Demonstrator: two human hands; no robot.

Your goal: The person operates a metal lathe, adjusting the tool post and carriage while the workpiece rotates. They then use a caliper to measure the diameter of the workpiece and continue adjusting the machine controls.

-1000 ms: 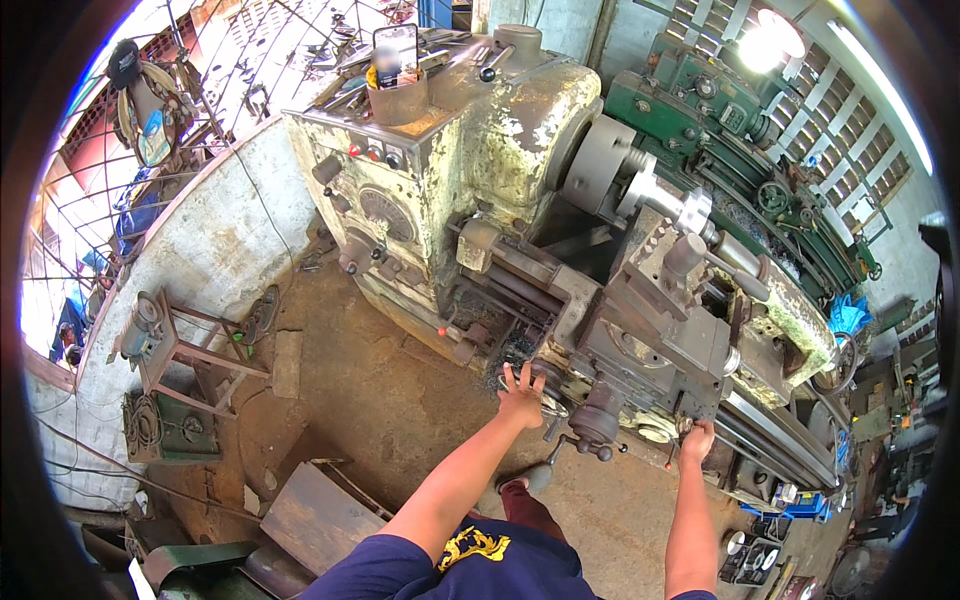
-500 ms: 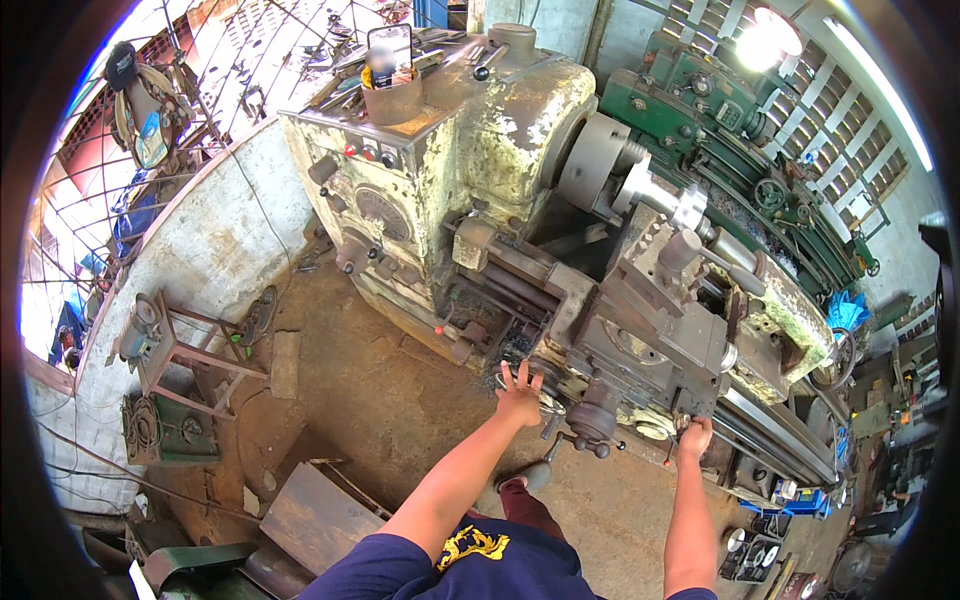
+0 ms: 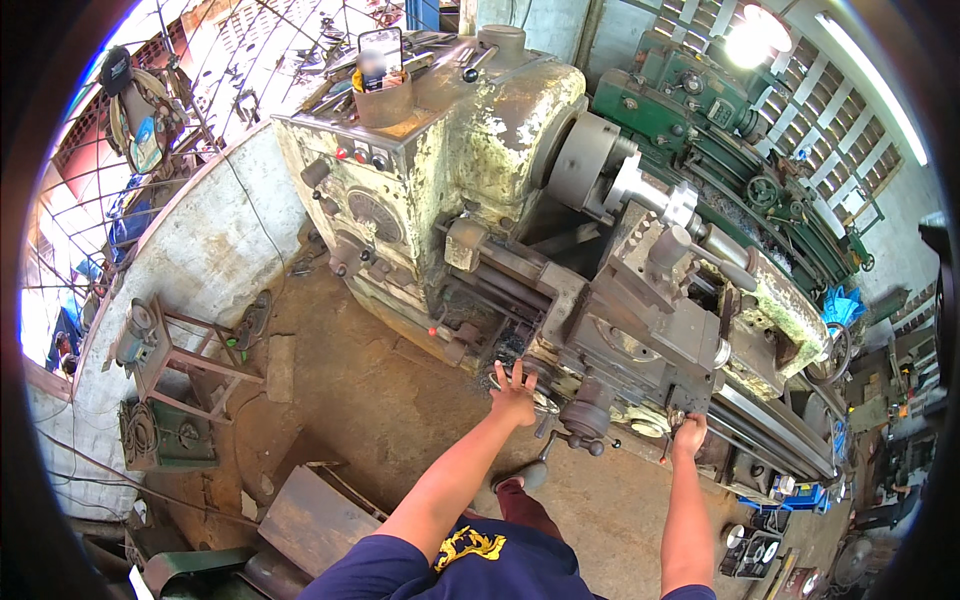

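The left hand (image 3: 513, 400) rests, fingers wide, on a round metal handwheel (image 3: 547, 404); the right hand (image 3: 689, 433), fingers curled narrow, their hold hidden, meets the grey metal lathe carriage's (image 3: 625, 343) near right side.

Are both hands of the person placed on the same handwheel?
No, the left hand is on the handwheel, while the right hand sits apart, farther right.

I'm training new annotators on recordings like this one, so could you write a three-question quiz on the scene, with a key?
1. What part of the machine is nearest the left hand?
2. True or false: the machine standing beyond the chuck is painted green.
3. The fingers of the right hand are: a) spread wide, b) curled, c) out of view.

Key:
1. A handwheel.
2. True.
3. b.
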